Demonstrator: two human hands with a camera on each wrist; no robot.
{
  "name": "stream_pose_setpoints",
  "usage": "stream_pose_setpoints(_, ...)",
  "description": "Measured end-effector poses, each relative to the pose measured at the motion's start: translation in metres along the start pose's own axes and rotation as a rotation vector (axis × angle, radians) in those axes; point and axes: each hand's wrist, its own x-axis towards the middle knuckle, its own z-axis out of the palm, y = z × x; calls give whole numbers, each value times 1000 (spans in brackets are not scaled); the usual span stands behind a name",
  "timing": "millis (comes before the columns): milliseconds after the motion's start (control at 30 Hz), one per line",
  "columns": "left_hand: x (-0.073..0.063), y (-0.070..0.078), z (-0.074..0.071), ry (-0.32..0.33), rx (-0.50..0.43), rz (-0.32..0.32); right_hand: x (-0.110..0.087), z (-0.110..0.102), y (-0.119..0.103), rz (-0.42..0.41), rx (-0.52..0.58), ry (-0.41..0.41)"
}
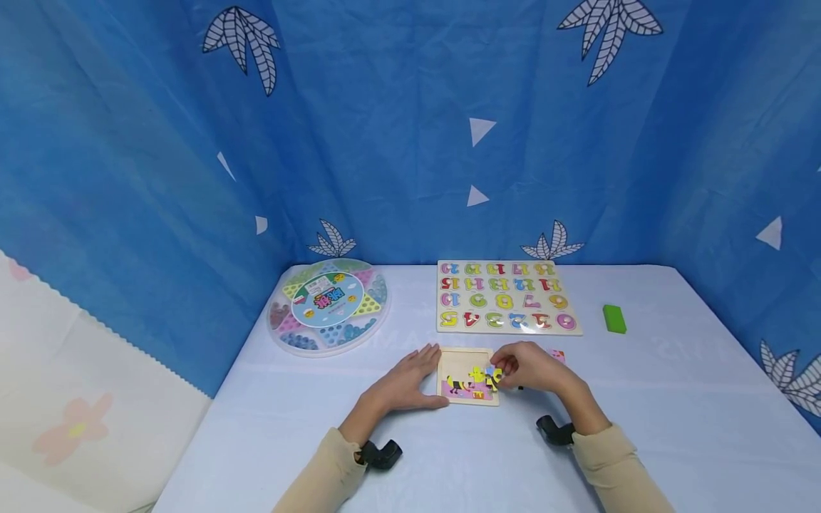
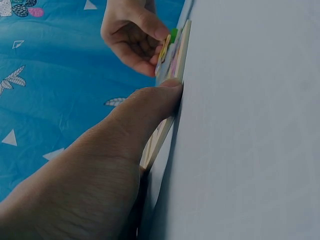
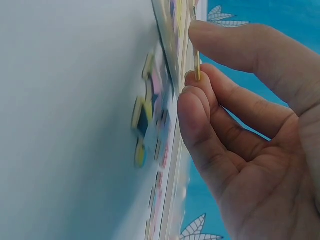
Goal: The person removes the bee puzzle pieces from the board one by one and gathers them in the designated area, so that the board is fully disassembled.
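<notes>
A small wooden puzzle tray (image 1: 463, 350) lies on the table between both hands, with several joined picture pieces (image 1: 457, 387) in pink, yellow and black along its lower part. My left hand (image 1: 405, 383) rests with extended fingers along the tray's left side. Its thumb (image 2: 167, 92) touches the tray's near edge. Above the right side of the tray, my right hand (image 1: 531, 366) pinches a thin puzzle piece (image 3: 197, 65) between thumb and fingertips. In the right wrist view, several loose puzzle pieces (image 3: 141, 117) lie on the table beside the tray, partly hidden by the right hand in the head view.
Behind the tray lies a wooden number board (image 1: 575, 330) with coloured numerals. To the back left is a round game case (image 1: 277, 335) holding coloured beads. A green block (image 1: 614, 319) sits at the back right. A blue curtain (image 1: 410, 142) hangs behind the table.
</notes>
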Motion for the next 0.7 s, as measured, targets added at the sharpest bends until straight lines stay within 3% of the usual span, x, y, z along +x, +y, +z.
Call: stream_pose_setpoints(700,-1,2,-2,-3,-24,-14,-21,-11,26,100,-22,47)
